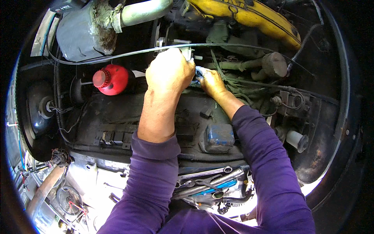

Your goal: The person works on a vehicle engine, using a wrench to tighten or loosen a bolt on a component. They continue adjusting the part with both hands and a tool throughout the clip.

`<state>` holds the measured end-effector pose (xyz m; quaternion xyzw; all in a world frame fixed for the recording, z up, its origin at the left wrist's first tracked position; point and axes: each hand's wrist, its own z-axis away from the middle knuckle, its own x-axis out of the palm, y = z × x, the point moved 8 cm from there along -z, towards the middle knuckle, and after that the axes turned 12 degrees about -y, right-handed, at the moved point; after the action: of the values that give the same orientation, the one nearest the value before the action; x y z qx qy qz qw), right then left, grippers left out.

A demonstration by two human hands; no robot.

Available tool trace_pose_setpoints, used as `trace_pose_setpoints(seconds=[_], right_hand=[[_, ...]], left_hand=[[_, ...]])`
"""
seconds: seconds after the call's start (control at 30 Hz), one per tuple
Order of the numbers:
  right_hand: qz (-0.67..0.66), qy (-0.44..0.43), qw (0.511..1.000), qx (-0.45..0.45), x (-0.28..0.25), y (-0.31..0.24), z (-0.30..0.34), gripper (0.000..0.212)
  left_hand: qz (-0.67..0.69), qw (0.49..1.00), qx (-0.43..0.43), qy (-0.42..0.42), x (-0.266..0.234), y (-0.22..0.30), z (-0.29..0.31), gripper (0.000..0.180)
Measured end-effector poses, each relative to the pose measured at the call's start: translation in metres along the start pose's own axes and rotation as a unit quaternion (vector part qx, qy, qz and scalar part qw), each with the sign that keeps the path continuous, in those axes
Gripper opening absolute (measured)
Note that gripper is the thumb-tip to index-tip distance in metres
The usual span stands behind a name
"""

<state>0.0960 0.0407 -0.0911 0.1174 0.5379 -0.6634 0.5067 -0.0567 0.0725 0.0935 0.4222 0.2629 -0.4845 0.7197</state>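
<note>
Both my arms, in purple sleeves, reach into an engine bay. My left hand (168, 70) is closed in a fist, knuckles up, against a pale metal part (186, 50) with a short stud on its right side. What the fist grips is hidden under it. Just to the right, my right hand (213, 82) is bent inward with its fingers closed at a small bluish thing (200, 71), too small and covered to name. The two hands nearly touch. A thin grey cable (222, 45) crosses just beyond them.
A red round bottle with a cap (113, 80) sits left of my hands. Beyond are a yellow engine cover (249, 17), a large grey canister (83, 33) and a capped pipe (274, 65). Nearer me are a blue-topped box (219, 137) and several wrenches (206, 173).
</note>
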Motion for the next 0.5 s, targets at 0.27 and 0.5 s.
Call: trace_pose_setpoints(seconds=[0.27, 0.5], right_hand=[[-0.061, -0.009, 0.998, 0.024, -0.009, 0.011, 0.003, 0.060], [0.044, -0.041, 0.998, 0.008, -0.005, -0.003, -0.004, 0.038]], left_hand=[[0.003, 1.000, 0.007, -0.013, -0.001, 0.000, -0.002, 0.037], [0.008, 1.000, -0.004, -0.022, -0.002, 0.001, -0.001, 0.035]])
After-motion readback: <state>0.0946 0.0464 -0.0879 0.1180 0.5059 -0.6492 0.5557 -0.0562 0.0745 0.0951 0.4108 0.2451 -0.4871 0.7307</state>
